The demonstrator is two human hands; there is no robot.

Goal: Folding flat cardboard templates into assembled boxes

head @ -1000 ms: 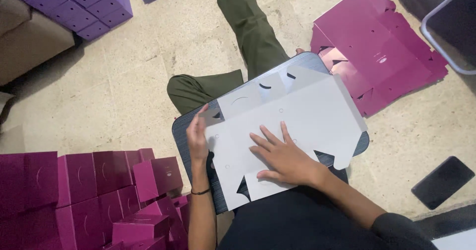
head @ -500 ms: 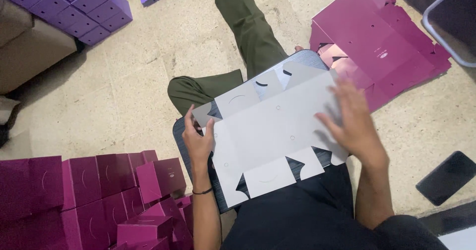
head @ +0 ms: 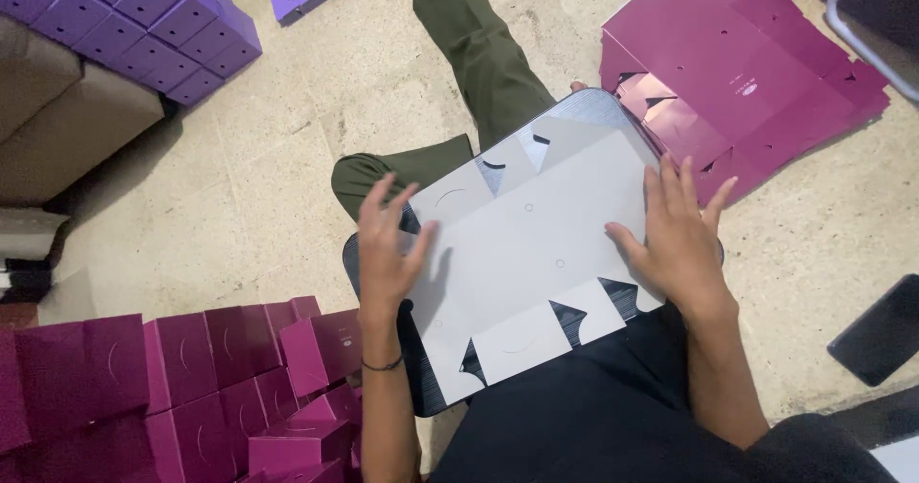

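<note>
White die-cut box blank (head: 536,253) lies flat on the dark lap board (head: 421,387), left hand (head: 388,248) hovering open-fingered, gripping nothing, right hand (head: 682,244) spread flat on its edge — one uneven push and it may skid off.

The floor (head: 287,186) was pale beige stone tile, mottled and slightly worn, lit evenly with soft shadows. Up and to the left of where the work was held stood a tan upholstered seat (head: 67,129), its corner cushion catching the light. At the far upper right a grey-rimmed piece of furniture (head: 866,33) cut into view, its kind unclear.
</note>
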